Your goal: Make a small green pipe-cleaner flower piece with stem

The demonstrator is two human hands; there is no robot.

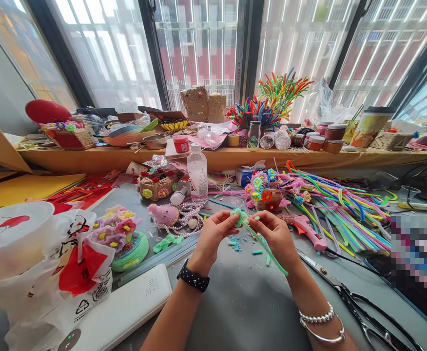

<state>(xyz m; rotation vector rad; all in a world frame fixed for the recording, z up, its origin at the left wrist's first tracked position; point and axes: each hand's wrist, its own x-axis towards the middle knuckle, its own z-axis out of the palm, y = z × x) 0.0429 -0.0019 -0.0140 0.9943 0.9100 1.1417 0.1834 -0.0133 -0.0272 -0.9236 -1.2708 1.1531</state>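
Between my two hands, above the grey table, is a light green pipe cleaner [268, 248] whose upper end is bent into flower-like loops. My left hand [217, 233] pinches the looped part from the left. With thumb and fingertips closed, my right hand [274, 235] grips it from the right, and the straight tail hangs down beside that palm. Small green and blue clippings [236, 242] lie on the table just beyond. Left of them rest some green pipe-cleaner pieces [167, 243]. A pink glue gun [306, 231] lies to the right of my right hand.
Large scissors [352, 297] lie at right, near a bundle of pipe cleaners [359, 219]. A water bottle [198, 175] stands beyond my hands, beside a flower basket [158, 185]. At left are a white power bank [126, 307], glue sticks [155, 263] and a plastic bag [78, 268].
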